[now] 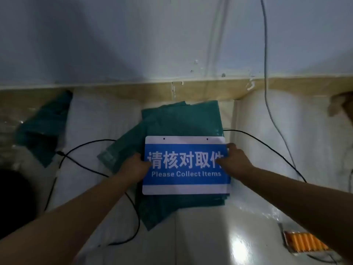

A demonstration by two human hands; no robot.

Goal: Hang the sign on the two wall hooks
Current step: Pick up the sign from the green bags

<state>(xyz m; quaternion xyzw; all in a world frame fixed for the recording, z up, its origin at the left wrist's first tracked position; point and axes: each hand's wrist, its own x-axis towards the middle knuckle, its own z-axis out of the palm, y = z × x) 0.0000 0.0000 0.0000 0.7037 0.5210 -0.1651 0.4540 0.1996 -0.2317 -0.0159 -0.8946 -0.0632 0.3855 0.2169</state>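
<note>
A blue and white sign point(186, 180) reading "Please Collect Items" lies low over a stack of green plastic bags point(181, 119) on the floor. Two small holes sit in its white top band. My left hand point(134, 166) grips the sign's left edge, thumb on the front. My right hand point(234, 159) grips its right edge, fingers over the last character. The white wall point(152, 44) rises behind the bags. No hooks show in this view.
A thin black cable point(80, 146) loops across the pale floor on both sides of the bags. A grey cord point(265, 64) hangs down the wall at the right. More green bags point(44, 125) lie at left. An orange-ribbed item point(305, 242) sits at the lower right.
</note>
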